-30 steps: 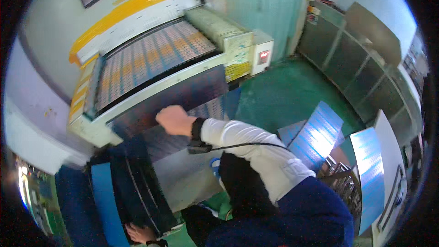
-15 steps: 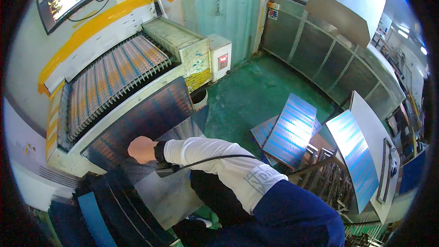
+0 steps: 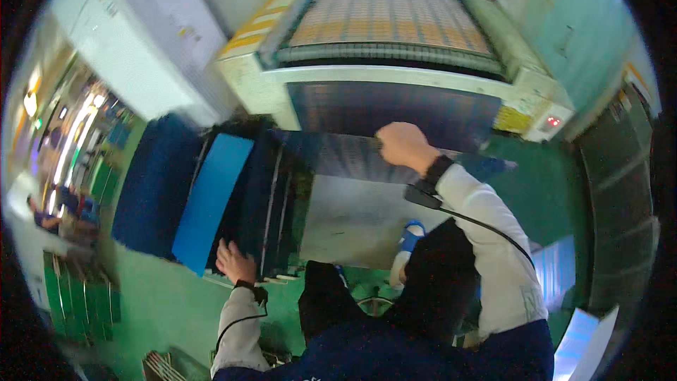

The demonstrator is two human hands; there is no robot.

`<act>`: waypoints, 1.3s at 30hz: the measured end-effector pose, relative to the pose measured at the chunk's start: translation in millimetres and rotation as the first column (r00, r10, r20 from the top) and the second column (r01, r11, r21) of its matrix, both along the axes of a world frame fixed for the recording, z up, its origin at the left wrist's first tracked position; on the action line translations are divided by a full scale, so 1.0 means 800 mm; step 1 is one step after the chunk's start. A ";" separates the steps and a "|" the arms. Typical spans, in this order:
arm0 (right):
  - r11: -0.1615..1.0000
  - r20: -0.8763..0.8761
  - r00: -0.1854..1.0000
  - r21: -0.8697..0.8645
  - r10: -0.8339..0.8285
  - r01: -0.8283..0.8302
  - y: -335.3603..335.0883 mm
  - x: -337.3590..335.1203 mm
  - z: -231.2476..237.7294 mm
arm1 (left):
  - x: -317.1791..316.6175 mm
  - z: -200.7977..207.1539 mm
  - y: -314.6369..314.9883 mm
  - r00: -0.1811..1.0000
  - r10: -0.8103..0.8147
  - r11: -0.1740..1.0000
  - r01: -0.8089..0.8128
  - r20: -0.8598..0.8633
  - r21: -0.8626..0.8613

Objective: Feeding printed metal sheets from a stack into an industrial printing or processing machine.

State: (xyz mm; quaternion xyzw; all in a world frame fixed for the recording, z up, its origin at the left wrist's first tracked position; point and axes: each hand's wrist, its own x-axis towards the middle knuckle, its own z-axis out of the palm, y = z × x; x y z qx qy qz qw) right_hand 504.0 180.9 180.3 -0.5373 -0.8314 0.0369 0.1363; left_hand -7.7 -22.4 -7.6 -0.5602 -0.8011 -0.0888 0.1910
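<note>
My left hand (image 3: 236, 262) has its fingers spread, close by the lower end of a bright blue flat panel (image 3: 214, 201). That panel stands in a rack among dark panels (image 3: 159, 183); whether my fingertips touch it I cannot tell. My right hand (image 3: 405, 147) is closed in a fist over the upper part of a dark, patterned sheet (image 3: 342, 154). What its fingers hold, if anything, is hidden. Behind that hand, a large dark panel (image 3: 395, 107) leans against the front of a conveyor machine (image 3: 275, 74).
Below my right hand lies a plain grey sheet (image 3: 352, 215), with my legs at its near edge. A white cabinet (image 3: 134, 35) stands far left. Shiny blue-striped panels (image 3: 555, 271) are at the right, near grey metal panelling (image 3: 620, 169). The floor (image 3: 141, 296) is green.
My view has swung left, so the machine is now straight ahead. My left hand has come into view by the blue panel. My right hand stays closed near the dark panels.
</note>
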 end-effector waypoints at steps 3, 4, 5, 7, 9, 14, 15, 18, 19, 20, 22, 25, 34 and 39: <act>0.998 0.069 0.997 -0.057 0.038 -0.034 0.000 -0.009 -0.006 | 0.000 -0.003 -0.010 0.999 0.035 0.999 -0.034 0.026 -0.012; 0.996 0.088 0.996 -0.088 0.025 -0.017 -0.002 -0.012 -0.006 | 0.001 -0.002 -0.012 0.999 0.035 0.999 -0.035 0.040 -0.003; 0.996 0.079 0.995 -0.077 0.054 -0.048 -0.005 -0.010 -0.008 | 0.002 0.001 -0.013 0.997 0.041 0.999 -0.041 0.059 -0.002; 0.994 0.088 0.995 -0.109 0.038 -0.028 -0.003 -0.010 -0.013 | 0.000 0.006 -0.014 0.997 0.031 0.998 -0.035 0.074 0.050; 0.983 0.038 0.999 -0.181 -0.022 0.028 -0.010 -0.009 -0.005 | 0.002 0.006 -0.012 0.998 0.037 0.999 -0.039 0.055 0.029; 0.978 0.084 0.996 -0.203 -0.022 0.039 -0.011 0.004 -0.008 | 0.013 0.011 -0.010 0.996 0.035 0.999 -0.035 0.083 0.001; 0.985 0.089 0.996 -0.169 -0.010 0.025 -0.009 0.008 -0.017 | 0.010 0.011 -0.012 0.995 0.030 1.000 -0.031 0.092 0.004; 0.975 0.113 0.993 -0.218 -0.021 0.046 -0.006 -0.006 -0.014 | 0.010 0.007 -0.021 0.994 0.060 0.998 -0.058 0.094 -0.023; 0.965 0.124 0.992 -0.254 -0.040 0.070 -0.008 -0.007 -0.010 | 0.011 0.007 -0.020 0.992 0.062 0.998 -0.059 0.113 -0.031; 0.967 0.102 0.994 -0.244 -0.049 0.073 -0.007 -0.005 -0.010 | 0.012 0.008 -0.018 0.989 0.062 0.998 -0.058 0.131 -0.039; 0.970 0.057 0.996 -0.227 -0.070 0.081 -0.006 0.000 -0.015 | 0.012 0.008 -0.016 0.989 0.059 0.997 -0.052 0.137 -0.048; 0.988 0.002 1.000 -0.151 -0.027 0.027 -0.009 -0.001 -0.014 | 0.009 0.005 -0.020 0.993 0.058 0.997 -0.053 0.100 -0.059; 0.997 0.094 0.995 -0.056 -0.041 0.047 0.016 0.010 -0.052 | 0.010 0.013 -0.015 0.992 0.019 0.999 -0.015 0.123 -0.029; 0.973 0.081 0.991 -0.199 -0.103 0.118 0.001 -0.010 -0.020 | 0.008 0.009 -0.022 0.991 0.023 1.000 -0.022 0.131 -0.012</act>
